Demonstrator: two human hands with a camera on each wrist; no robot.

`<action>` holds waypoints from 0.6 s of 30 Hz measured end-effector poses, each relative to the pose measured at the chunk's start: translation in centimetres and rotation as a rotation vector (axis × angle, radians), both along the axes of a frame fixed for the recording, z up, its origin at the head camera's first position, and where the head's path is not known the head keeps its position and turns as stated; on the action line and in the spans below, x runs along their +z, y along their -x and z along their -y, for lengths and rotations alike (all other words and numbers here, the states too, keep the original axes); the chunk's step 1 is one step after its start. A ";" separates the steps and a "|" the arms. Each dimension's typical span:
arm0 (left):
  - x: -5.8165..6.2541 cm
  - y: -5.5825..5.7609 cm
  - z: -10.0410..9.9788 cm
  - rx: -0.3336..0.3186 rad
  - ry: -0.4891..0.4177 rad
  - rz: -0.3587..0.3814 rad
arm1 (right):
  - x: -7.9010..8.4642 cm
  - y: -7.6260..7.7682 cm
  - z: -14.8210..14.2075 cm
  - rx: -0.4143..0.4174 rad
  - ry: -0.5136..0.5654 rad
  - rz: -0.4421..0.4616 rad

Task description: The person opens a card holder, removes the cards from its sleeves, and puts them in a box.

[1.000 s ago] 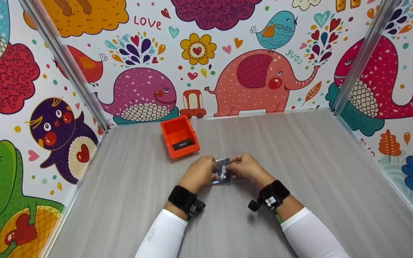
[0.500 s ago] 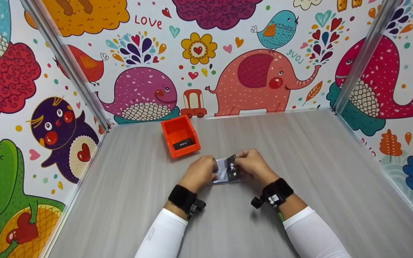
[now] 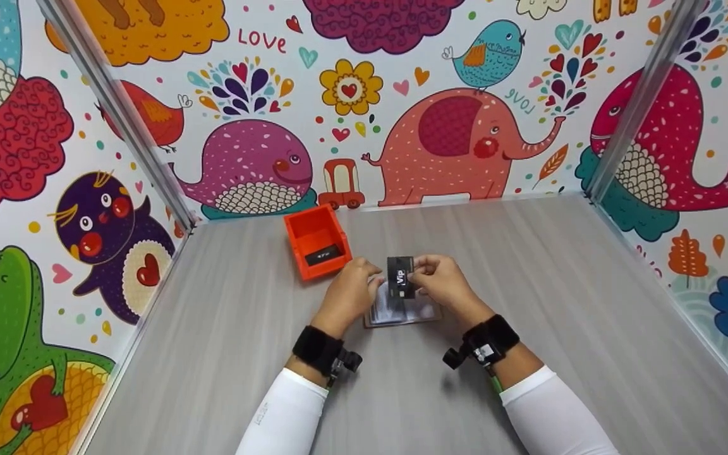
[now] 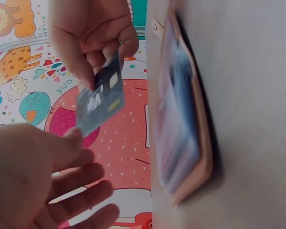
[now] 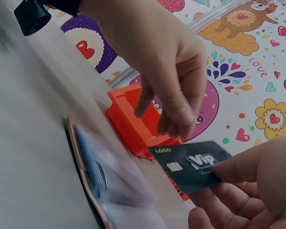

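A black card point(image 3: 400, 278) printed "Vip", with a chip and a small yellow logo, is pinched between the thumb and fingers of my right hand point(image 3: 445, 282). Close to the card's other end is my left hand point(image 3: 350, 292), its fingers loosely bent and holding nothing; in the left wrist view its thumb tip overlaps the card's edge. Below both hands lies an opened card holder point(image 3: 405, 313) with clear plastic sleeves. Its tan cover edge point(image 4: 202, 143) and a snap strap show in the left wrist view.
An orange bin point(image 3: 316, 230) stands behind the left hand on the grey wood-grain table point(image 3: 515, 253). Inside it lies a small black item point(image 3: 322, 255) with white print. Walls with cartoon animals enclose the table at the back and both sides.
My right hand has drawn the black card up out of the card holder's sleeves. My left hand has let go of the holder and moved up toward the card.
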State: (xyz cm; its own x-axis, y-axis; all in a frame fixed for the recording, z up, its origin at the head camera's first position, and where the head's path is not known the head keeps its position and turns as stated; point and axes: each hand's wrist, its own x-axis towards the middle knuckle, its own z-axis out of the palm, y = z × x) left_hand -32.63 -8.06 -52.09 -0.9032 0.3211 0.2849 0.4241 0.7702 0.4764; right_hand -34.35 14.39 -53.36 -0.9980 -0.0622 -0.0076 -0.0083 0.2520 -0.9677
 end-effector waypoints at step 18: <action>1.3 -0.4 -0.6 0.014 -0.378 0.094 | 0.0 -0.2 0.7 0.077 0.084 -0.083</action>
